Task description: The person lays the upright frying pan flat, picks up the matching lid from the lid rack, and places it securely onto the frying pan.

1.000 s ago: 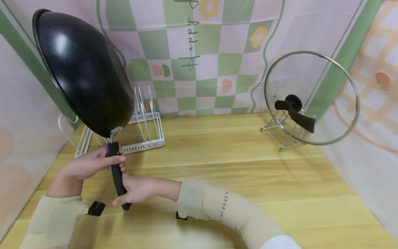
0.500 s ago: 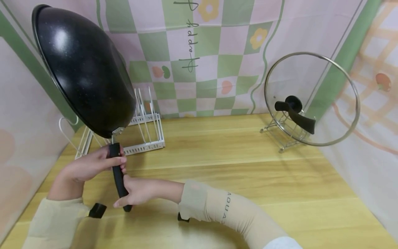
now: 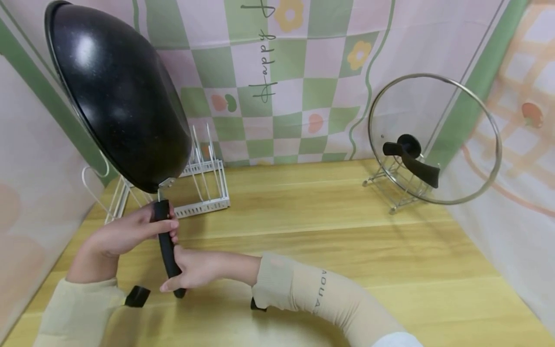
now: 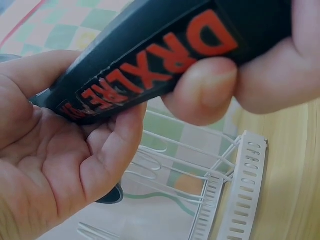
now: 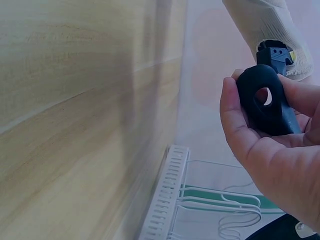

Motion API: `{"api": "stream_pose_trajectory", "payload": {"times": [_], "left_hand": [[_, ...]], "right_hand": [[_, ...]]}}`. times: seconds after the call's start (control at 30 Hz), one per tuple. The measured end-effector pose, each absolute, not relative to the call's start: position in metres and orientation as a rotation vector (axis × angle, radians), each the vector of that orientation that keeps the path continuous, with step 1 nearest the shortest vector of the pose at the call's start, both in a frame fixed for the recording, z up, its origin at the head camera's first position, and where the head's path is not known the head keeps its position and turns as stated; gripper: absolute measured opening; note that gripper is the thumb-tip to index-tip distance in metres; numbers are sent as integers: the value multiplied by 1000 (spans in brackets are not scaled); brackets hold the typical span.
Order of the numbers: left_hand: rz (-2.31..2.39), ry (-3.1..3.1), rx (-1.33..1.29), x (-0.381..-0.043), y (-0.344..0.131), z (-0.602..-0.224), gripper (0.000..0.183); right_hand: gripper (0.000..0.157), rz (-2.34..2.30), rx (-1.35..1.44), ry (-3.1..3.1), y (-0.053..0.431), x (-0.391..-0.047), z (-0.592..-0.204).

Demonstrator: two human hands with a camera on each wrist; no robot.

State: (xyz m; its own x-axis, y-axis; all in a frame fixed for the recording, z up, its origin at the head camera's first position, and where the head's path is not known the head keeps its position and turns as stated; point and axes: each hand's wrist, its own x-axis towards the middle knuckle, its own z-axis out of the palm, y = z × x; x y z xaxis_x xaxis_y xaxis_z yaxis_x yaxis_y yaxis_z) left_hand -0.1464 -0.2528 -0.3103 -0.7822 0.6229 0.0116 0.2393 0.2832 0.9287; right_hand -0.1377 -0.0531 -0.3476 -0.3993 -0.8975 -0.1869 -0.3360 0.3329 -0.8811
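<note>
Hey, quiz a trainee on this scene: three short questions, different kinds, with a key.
1. Which hand grips the long black handle nearer the bowl-shaped black metal wok?
2. True or false: the wok lies flat on the wooden tabletop.
3. What holds the round, clear glass lid? A) White slotted metal rack. B) Silver wire stand.

Key: 1. The left hand. 2. False; it is held tilted. 3. B.

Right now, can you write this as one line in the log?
left grip: holds handle near pan | right grip: holds handle's free end | pan: underside showing | glass lid: propped in wire stand
</note>
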Motion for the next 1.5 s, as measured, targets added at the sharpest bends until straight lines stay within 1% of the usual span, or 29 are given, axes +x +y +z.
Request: {"api": "stream_pose_trajectory", "payload": {"times": [0.1, 0.27, 0.43, 0.63, 0.77, 0.9, 1.0, 1.07, 1.2, 1.3, 1.5], "left_hand": [[1503, 2203, 788, -147, -252, -309, 10], [1495, 2220, 805, -146, -250, -309, 9], [1499, 2217, 820, -146, -247, -307, 10], [1449, 2254, 784, -146, -242, -300, 14], [1393, 2298, 750, -147, -236, -293, 17], [1372, 2310, 770, -150, -231, -289, 15], [1375, 2298, 763, -151, -227, -287, 15], [1382, 2292, 752, -152, -225, -286, 15], [1398, 2277, 748, -153, -221, -284, 16], [1411, 2262, 771, -154, -218, -284, 16], [1433, 2244, 760, -157, -211, -282, 16]], "right_hand": [[39, -1030, -1096, 1905, -53, -138, -347], [48, -1035, -1104, 1890, -52, -139, -346], [49, -1037, -1119, 1878, -49, -139, -345], [60, -1059, -1096, 1864, -43, -139, -343], [64, -1064, -1097, 1860, -38, -140, -342], [63, -1072, -1102, 1862, -34, -141, -340], [58, -1072, -1127, 1879, -32, -142, -339], [60, -1077, -1139, 1885, -31, -142, -339], [54, -1095, -1150, 1887, -27, -143, -339], [43, -1112, -1145, 1877, -25, -144, -339], [38, -1129, -1146, 1877, -19, -145, -338]]}}
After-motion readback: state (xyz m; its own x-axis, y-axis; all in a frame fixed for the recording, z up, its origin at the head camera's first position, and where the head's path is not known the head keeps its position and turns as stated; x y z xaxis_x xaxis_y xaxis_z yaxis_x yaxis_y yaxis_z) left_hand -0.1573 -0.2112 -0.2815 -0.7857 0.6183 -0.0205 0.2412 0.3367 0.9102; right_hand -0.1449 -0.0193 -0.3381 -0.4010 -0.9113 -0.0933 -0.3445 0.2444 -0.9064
